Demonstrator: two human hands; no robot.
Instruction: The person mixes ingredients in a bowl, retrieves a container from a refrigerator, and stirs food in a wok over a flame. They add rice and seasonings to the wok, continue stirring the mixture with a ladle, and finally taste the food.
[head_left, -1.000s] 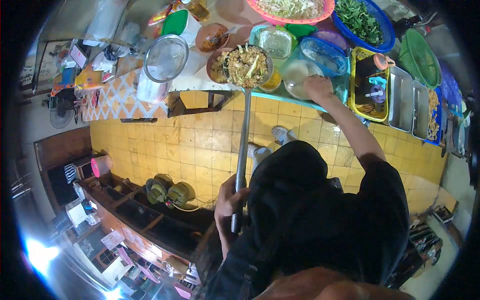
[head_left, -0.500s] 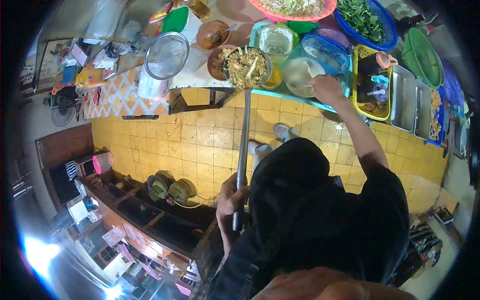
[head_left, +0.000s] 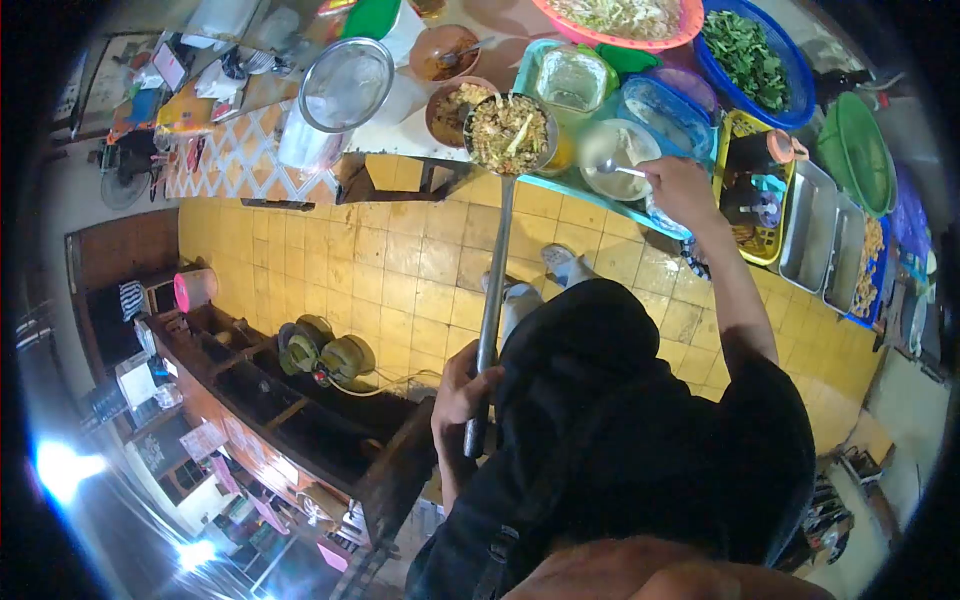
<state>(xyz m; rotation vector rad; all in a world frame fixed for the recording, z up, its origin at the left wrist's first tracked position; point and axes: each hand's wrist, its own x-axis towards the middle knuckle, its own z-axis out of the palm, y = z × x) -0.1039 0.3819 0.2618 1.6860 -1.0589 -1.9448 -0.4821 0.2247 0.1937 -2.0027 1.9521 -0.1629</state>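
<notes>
My left hand (head_left: 460, 392) is wrapped round the handle of a long metal ladle (head_left: 495, 310). The ladle's bowl holds chopped food (head_left: 512, 135) and hangs at the table's edge, beside a brown bowl (head_left: 447, 112). My right hand (head_left: 682, 192) grips a metal spoon (head_left: 622, 169). The spoon's head is over a round pale bowl (head_left: 636, 150) with whitish contents; what the spoon carries is too small to tell. That bowl stands on a turquoise tray (head_left: 572, 187).
A pink basin (head_left: 625, 38) of shredded vegetables and a blue basket (head_left: 800, 100) of leaves stand behind. To the right are a yellow basket (head_left: 768, 250) and metal trays (head_left: 808, 235). A round strainer (head_left: 346, 85) is at the left. Gas gear (head_left: 345, 358) stands below.
The spoon's head now shows clearly at the left part of the pale bowl, and my right hand has shifted slightly right and down. The whole view has shifted a little; my left hand keeps the ladle.
</notes>
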